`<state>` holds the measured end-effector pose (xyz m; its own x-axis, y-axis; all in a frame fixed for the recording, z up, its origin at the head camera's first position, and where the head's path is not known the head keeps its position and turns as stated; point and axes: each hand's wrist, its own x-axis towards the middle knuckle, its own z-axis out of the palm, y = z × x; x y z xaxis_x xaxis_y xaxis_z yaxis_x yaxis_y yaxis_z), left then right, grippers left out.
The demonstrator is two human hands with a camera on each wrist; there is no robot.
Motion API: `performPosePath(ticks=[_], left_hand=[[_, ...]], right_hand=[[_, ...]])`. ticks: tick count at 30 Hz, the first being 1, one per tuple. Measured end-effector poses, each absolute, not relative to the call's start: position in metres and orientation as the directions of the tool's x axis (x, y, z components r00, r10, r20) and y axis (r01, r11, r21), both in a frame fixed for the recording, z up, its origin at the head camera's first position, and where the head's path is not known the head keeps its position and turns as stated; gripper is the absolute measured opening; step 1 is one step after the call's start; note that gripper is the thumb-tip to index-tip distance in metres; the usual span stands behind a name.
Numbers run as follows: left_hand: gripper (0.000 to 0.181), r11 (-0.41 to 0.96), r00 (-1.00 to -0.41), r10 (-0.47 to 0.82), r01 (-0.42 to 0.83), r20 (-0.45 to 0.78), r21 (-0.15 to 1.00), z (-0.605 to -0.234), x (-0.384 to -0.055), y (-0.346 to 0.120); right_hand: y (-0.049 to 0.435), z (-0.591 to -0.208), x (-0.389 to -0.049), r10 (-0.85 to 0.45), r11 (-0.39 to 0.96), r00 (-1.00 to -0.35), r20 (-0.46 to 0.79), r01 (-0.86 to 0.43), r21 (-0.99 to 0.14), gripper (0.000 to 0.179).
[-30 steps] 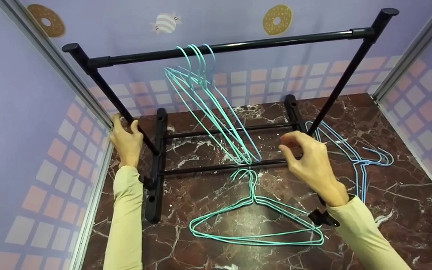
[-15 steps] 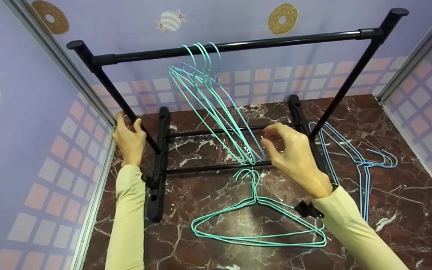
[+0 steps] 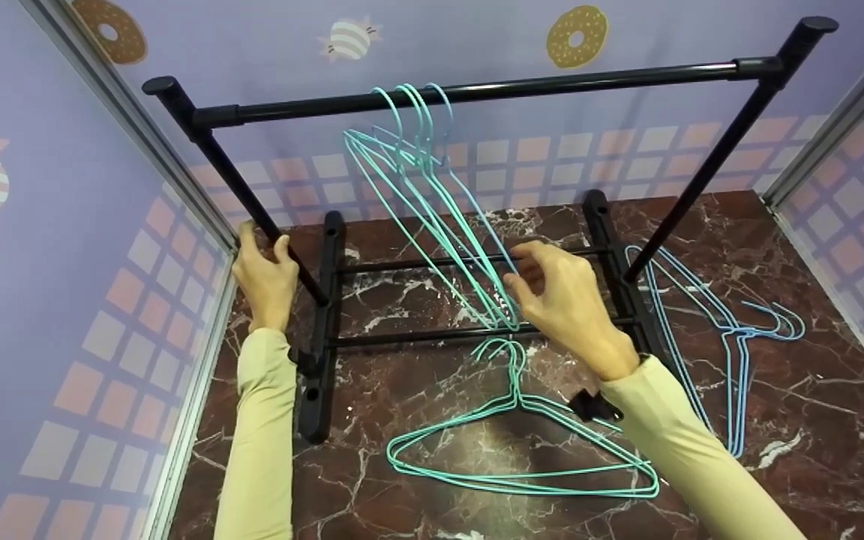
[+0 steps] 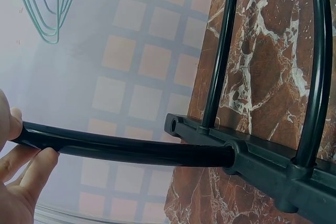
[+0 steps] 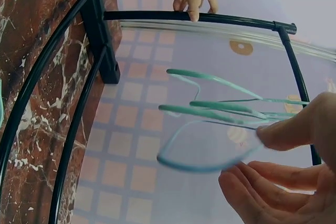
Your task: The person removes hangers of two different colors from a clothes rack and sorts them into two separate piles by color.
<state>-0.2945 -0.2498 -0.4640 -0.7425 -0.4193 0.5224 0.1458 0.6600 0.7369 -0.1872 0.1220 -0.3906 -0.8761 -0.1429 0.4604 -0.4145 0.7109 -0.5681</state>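
Note:
My left hand [image 3: 265, 281] holds the left post [image 3: 237, 181] of a black garment rack low down, thumb on one side and fingers on the other; the left wrist view also shows its fingers [image 4: 39, 174] against that post. Several thin wire hangers hang together from the top rail [image 3: 552, 86], left of its middle. Most are green; the rightmost is a blue hanger [image 5: 199, 169]. Around that blue wire's lower part my right hand [image 3: 563, 292] stands with thumb and fingertips apart. Whether they touch the wire is unclear.
Green hangers [image 3: 514, 397] lie stacked on the marble floor before the rack. Blue hangers [image 3: 737, 330] lie by its right foot, partly behind the right forearm. Low crossbars join the rack's feet. Patterned wall panels [image 3: 12, 300] enclose the rack at back and sides.
My right hand has moved left from beside the right post to the blue hanger, thumb and fingers staying apart. My left hand stays on the left post. The view has shifted slightly.

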Motion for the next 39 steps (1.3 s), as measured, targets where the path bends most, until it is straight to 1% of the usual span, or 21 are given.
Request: performPosePath(ticks=[4, 6, 11, 17, 22, 33, 39], left_hand=[[0.037, 0.662, -0.739, -0.417, 0.152, 0.529, 0.734, -0.464, -0.295, -0.249], [0.038, 0.661, -0.739, -0.420, 0.149, 0.526, 0.736, -0.465, -0.295, -0.249], [0.039, 0.657, -0.741, -0.428, 0.138, 0.518, 0.741, -0.465, -0.295, -0.249], [0.036, 0.641, -0.755, -0.430, 0.131, 0.496, 0.756, -0.465, -0.295, -0.247], [0.033, 0.632, -0.756, -0.433, 0.135, 0.492, 0.763, -0.465, -0.296, -0.249], [0.031, 0.636, -0.758, -0.437, 0.119, 0.484, 0.762, -0.466, -0.295, -0.250], [0.033, 0.637, -0.760, -0.436, 0.117, 0.481, 0.762, -0.465, -0.294, -0.248]], right_hand=[[0.119, -0.388, -0.187, -0.107, 0.745, -0.885, 0.454, -0.374, -0.553, 0.006], [0.118, -0.388, -0.184, -0.090, 0.745, -0.879, 0.469, -0.372, -0.554, 0.004], [0.122, -0.391, -0.180, -0.067, 0.727, -0.849, 0.525, -0.402, -0.557, 0.003], [0.136, -0.394, -0.173, -0.018, 0.703, -0.833, 0.553, -0.404, -0.585, 0.005], [0.151, -0.400, -0.168, -0.006, 0.714, -0.810, 0.586, -0.414, -0.564, 0.005], [0.179, -0.422, -0.161, 0.031, 0.710, -0.798, 0.602, -0.406, -0.575, 0.007], [0.190, -0.431, -0.156, 0.053, 0.708, -0.796, 0.603, -0.396, -0.586, 0.007]])
